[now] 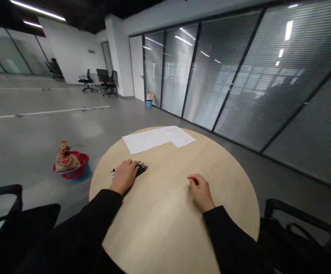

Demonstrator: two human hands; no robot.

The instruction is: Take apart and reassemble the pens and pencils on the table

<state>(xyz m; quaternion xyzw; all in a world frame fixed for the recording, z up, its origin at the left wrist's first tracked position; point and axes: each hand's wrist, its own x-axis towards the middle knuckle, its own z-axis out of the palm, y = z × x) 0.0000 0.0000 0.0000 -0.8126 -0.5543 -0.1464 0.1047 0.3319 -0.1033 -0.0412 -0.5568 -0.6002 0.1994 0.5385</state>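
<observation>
My left hand [124, 176] rests over a bunch of black pens [141, 169] on the left part of a round wooden table [165, 213]. Its fingers are closed around them, and pen ends stick out on both sides of the hand. Over the right half of the tabletop is my right hand [201, 190], fingers curled in together, with nothing visible in it. Two sheets of paper lie at the far edge: a mostly blank one [145, 140] on the left and a printed one [178, 136] beside it.
On the floor to the left stand stacked red and blue baskets [81, 169] with a brown bag inside. Black chairs flank me, one at left [19, 213] and one at right [299, 213]. Glass partitions [239, 76] run along the right. A small blue bin [149, 103] stands farther back.
</observation>
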